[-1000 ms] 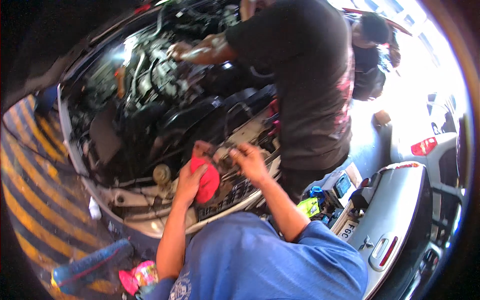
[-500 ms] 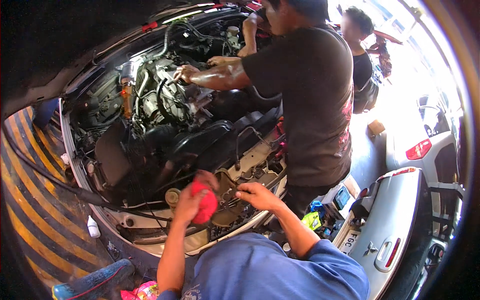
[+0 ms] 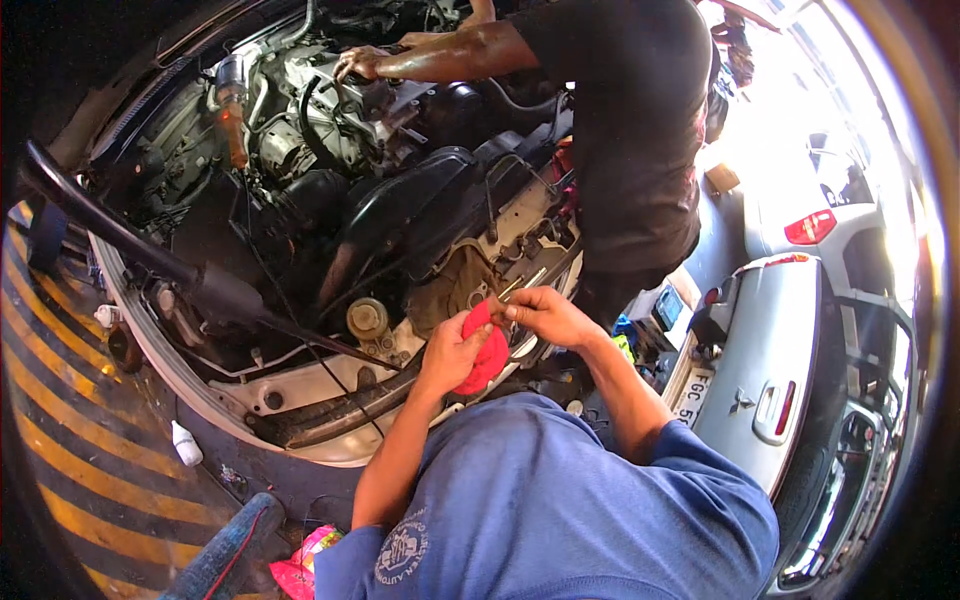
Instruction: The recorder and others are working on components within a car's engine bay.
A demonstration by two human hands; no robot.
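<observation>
My left hand (image 3: 452, 356) is wrapped round a bright red cloth (image 3: 489, 362) over the front edge of the engine bay. Close against it, my right hand (image 3: 552, 318) pinches a small brownish metal part (image 3: 496, 309) at the cloth's upper end. The part's exact kind is too small to make out. Just beyond my fingers lies a brown rag (image 3: 452, 290) on the front panel, with slim metal rods (image 3: 524, 286) beside it. Left of my hands sits a round yellowish cap (image 3: 367, 319).
A co-worker's arm (image 3: 440, 62) reaches over the engine (image 3: 300, 130), where an orange-lit work lamp (image 3: 232, 125) stands. A black strut (image 3: 150, 240) crosses the left side. A white bottle (image 3: 186, 444) is on the floor; a silver pickup (image 3: 745, 370) stands right.
My left hand and the red cloth have moved right, meeting my right hand. The view has tilted, bringing the black strut into sight. The co-worker still reaches over the engine.
</observation>
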